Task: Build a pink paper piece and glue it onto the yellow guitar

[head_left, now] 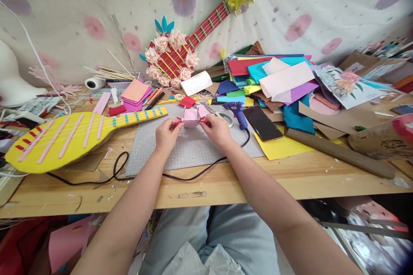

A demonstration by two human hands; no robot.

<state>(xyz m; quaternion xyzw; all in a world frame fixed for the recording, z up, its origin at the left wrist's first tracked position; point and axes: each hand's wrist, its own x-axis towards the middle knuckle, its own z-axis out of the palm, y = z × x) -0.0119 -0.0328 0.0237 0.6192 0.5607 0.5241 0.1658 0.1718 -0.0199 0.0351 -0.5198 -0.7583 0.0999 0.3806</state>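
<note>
Dark markings run across the brown cardboard cylinder with a pink top (383,139) at the right edge of the frame, and print covers the flat packet (40,105) at the left; both are too small to read. The front edge of the pale wooden desk (226,192) crosses the lower part of the frame, above the person's knees. Between the forearms, the surface of the grey gridded cutting mat (193,154) shows, with a black cable (190,179) crossing its lower edge. The yellow cardboard guitar shape with pink strips (61,142) bounds this room at the left; the blue glue gun (237,114) and black phone (263,123) bound it at the right. At the frame's centre, the small pink box-like piece with red ends (191,115) sits between the hands: the left hand (167,133) and right hand (217,129) each pinch a red end. Grey-handled scissors (227,117) lie just beside the right hand.
</note>
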